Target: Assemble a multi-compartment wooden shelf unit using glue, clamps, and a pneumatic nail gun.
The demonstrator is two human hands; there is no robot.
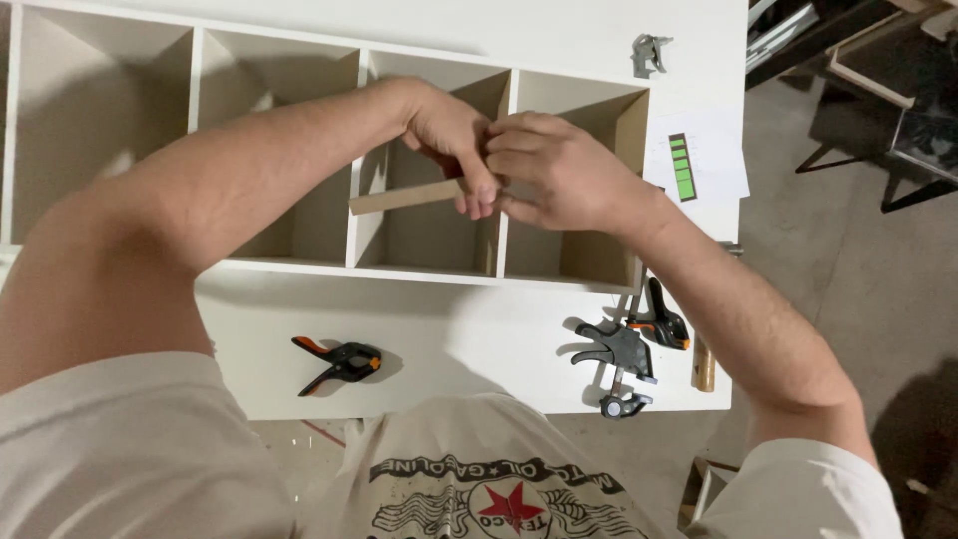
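My left hand [451,138] is curled around one end of a thin wooden strip [404,197], fingers wrapped down over it near the strip's three o'clock end. My right hand [559,170] meets it from three o'clock, knuckles up, fingers closed tight against the same end of the strip and touching my left fingers; I cannot tell how much of the wood sits inside that grip. The strip lies nearly level, its free end pointing toward nine o'clock, hovering over the third compartment of a white shelf unit [359,160] that lies flat on the white table [449,339]. Both hands are above the divider between the third and fourth compartments.

On the table at six o'clock from my hands, near the edge closest to me, lies a black spring clamp with orange tips [341,361]. At about five o'clock sit a black bar clamp [617,364] and, just beside it, another black and orange clamp [664,321], with a wooden handle [704,367] at the table's edge. At one o'clock a small grey metal bracket [649,52] rests on the table, and at three o'clock a sheet of paper with green bars [699,160].
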